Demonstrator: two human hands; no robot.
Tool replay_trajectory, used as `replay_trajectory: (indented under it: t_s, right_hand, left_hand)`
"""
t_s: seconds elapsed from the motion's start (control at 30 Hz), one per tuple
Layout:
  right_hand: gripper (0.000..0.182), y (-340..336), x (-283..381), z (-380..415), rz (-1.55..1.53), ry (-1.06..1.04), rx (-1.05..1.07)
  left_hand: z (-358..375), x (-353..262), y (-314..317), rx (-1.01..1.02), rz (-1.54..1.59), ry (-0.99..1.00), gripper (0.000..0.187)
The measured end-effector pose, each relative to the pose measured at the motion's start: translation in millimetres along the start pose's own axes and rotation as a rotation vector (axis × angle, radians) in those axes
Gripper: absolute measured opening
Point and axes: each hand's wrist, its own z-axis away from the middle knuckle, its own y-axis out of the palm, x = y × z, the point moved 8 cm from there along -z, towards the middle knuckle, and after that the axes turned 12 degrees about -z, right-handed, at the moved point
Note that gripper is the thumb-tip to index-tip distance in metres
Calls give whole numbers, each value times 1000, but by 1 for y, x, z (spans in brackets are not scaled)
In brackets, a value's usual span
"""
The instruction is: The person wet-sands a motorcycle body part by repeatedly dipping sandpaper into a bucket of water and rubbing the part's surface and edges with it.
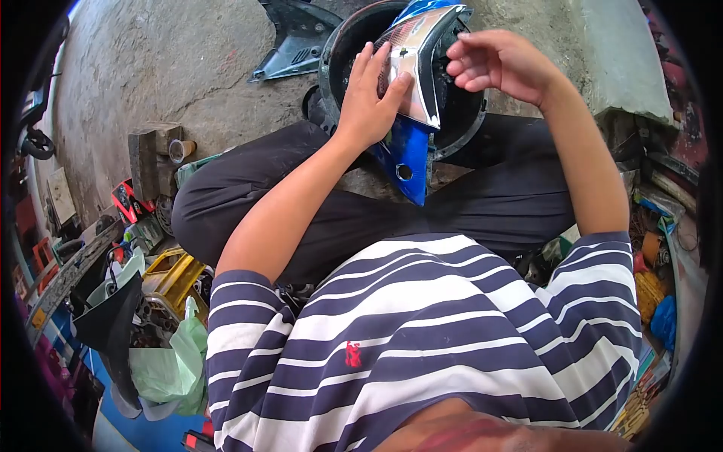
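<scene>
A blue plastic fairing (407, 154) with a clear and red lamp lens (410, 56) lies across a black round tub (459, 135) in front of my crossed legs. My left hand (370, 102) rests on the lens with its fingers spread, pressing flat against the left part of it. Just right of the lens, my right hand (493, 64) is raised with its fingers curled a little and apart, and nothing shows in it. A black edge runs along the right side of the lens.
A dark plastic panel (297, 41) lies on the concrete floor beyond the tub. Left of my knee are a small cup (181, 151) and a wooden block (143, 162). A yellow part (173, 279) and a green bag (177, 361) sit nearer. Clutter lines the right side.
</scene>
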Motion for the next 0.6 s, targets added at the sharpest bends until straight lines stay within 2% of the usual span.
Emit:
replay_trajectory:
  t_s: [0.13,0.3,0.4,0.47,0.6]
  right_hand:
    - [42,40,19,7,66,-195,25]
    - [37,17,13,-5,82,-288,-129]
    - [33,-22,-21,-26,21,-205,-192]
    - [27,-40,-64,-47,98,-57,-247]
    - [29,-85,-161,-115,324,226,-265]
  left_hand:
    - [-5,-8,0,-10,-16,103,73]
    - [-8,-18,-7,6,-1,151,70]
    - [-8,-17,-6,15,0,155,70]
    - [-6,-15,-5,12,0,162,70]
    - [-9,-15,-3,15,14,153,71]
